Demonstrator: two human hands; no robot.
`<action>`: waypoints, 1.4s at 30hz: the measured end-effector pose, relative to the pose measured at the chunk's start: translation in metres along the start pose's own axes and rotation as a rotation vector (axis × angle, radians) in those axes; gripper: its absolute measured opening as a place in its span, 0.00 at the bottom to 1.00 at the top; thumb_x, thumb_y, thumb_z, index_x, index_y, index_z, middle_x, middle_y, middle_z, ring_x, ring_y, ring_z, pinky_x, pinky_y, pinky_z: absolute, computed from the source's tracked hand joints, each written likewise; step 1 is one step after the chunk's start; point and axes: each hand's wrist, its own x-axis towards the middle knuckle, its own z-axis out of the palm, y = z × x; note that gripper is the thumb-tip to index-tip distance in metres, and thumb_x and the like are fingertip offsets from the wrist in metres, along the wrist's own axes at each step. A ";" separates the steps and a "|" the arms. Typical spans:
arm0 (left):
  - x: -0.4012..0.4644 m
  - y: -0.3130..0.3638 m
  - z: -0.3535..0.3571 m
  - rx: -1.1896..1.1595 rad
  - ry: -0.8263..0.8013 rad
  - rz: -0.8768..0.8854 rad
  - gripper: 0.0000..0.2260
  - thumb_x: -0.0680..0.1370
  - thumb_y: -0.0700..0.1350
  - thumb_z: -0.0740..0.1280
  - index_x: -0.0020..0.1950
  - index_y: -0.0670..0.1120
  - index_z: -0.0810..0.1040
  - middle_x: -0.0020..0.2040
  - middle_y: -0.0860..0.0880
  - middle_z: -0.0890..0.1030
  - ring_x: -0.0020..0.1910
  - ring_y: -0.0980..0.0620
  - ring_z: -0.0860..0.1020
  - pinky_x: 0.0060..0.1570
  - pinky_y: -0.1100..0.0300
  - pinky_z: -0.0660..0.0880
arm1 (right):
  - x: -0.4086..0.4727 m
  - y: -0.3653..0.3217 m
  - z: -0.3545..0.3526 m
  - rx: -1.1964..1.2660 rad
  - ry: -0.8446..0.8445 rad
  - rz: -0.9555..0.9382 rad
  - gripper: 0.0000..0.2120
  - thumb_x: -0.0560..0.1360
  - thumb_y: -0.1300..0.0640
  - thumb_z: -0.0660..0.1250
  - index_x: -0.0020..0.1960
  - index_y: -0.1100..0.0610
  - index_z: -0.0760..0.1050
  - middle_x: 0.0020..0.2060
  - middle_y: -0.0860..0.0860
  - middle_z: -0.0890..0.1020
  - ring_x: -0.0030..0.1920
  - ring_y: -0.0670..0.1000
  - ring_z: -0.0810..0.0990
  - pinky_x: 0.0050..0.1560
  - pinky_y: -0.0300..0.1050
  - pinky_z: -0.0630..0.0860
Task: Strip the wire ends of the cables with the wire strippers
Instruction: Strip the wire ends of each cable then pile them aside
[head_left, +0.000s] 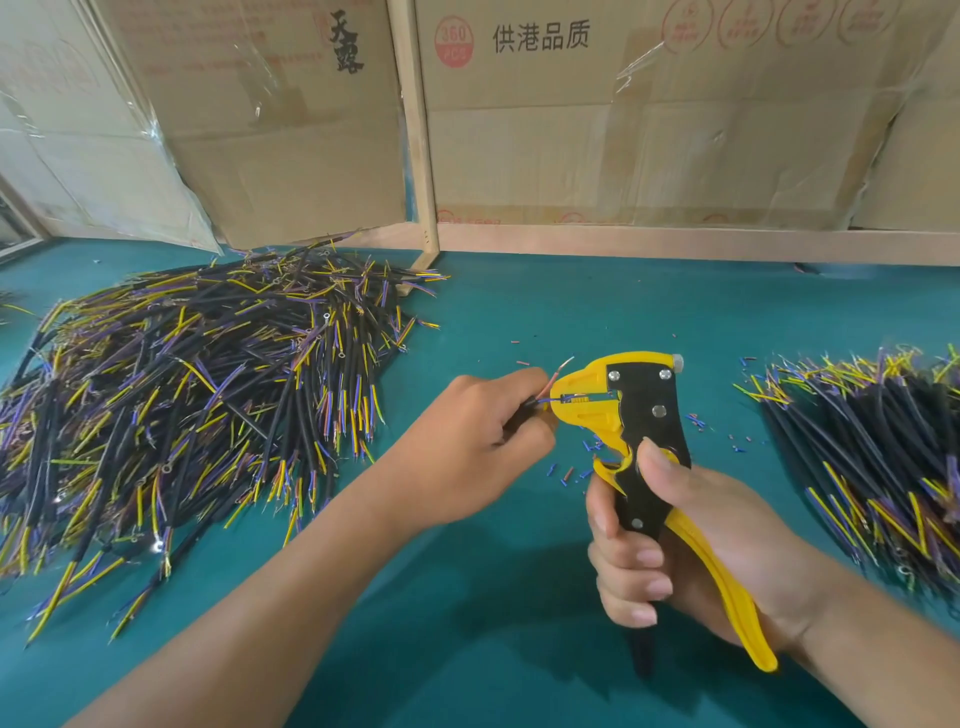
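Note:
My right hand (670, 545) grips the handles of the yellow and black wire strippers (641, 410), held upright over the green table with the jaws pointing left. My left hand (483, 431) pinches a short black cable (527, 408) at its end. The cable's blue wire lies between the stripper jaws, and a pink wire curls up above them. Most of the cable is hidden inside my fist.
A large heap of black cables (197, 395) with yellow, blue and purple wire ends covers the table's left. A smaller heap (878, 457) lies at the right edge. Small bits of cut insulation (576, 470) are scattered under the strippers. Cardboard boxes (649, 114) and a wooden frame (415, 130) stand behind.

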 end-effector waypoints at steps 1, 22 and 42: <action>0.000 0.000 0.000 -0.003 0.001 0.003 0.09 0.78 0.37 0.62 0.39 0.42 0.66 0.29 0.51 0.61 0.29 0.52 0.58 0.27 0.63 0.57 | 0.000 -0.001 0.001 -0.012 0.010 0.000 0.25 0.71 0.40 0.76 0.43 0.63 0.76 0.29 0.53 0.66 0.27 0.51 0.67 0.32 0.47 0.70; 0.000 -0.016 -0.014 -0.140 -0.077 0.025 0.10 0.83 0.49 0.61 0.45 0.49 0.77 0.30 0.58 0.67 0.28 0.58 0.61 0.30 0.70 0.58 | -0.004 -0.011 0.005 -0.053 0.200 -0.031 0.28 0.64 0.35 0.78 0.42 0.60 0.77 0.24 0.49 0.63 0.20 0.46 0.60 0.23 0.36 0.64; -0.005 -0.028 -0.042 -0.334 -0.144 -0.026 0.11 0.82 0.45 0.63 0.42 0.47 0.81 0.29 0.59 0.68 0.28 0.57 0.62 0.29 0.66 0.60 | -0.005 -0.014 0.001 -0.214 0.151 -0.039 0.27 0.62 0.35 0.80 0.40 0.58 0.78 0.26 0.50 0.65 0.22 0.47 0.62 0.24 0.37 0.65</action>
